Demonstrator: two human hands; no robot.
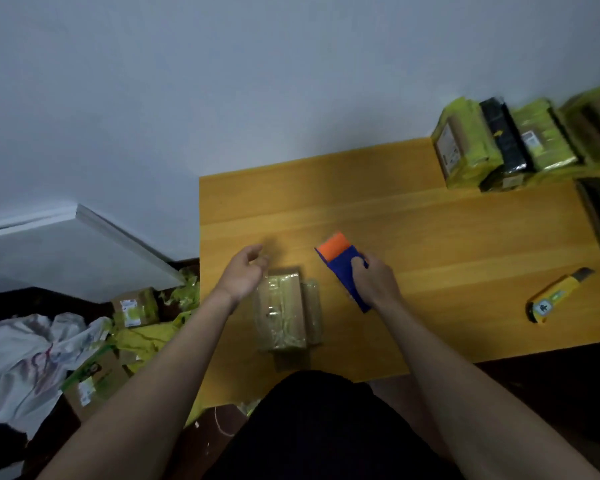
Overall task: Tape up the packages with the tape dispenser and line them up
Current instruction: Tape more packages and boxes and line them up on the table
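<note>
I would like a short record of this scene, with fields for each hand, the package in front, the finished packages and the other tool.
left hand: left hand, fingers loosely curled, holds nothing, above the package's far left corner
right hand: right hand grips the blue and orange tape dispenser
package: clear-taped brown cardboard package on the yellow wooden table
finished: row of yellow-green and black wrapped packages, far right
other tool: yellow utility knife, right side

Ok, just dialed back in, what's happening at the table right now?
A person is taping packages. The right hand grips the blue and orange tape dispenser on the wooden table. The left hand, fingers loose, hovers at the far end of a clear-taped box. A row of finished packages stands at the far right; a yellow utility knife lies nearby.
</note>
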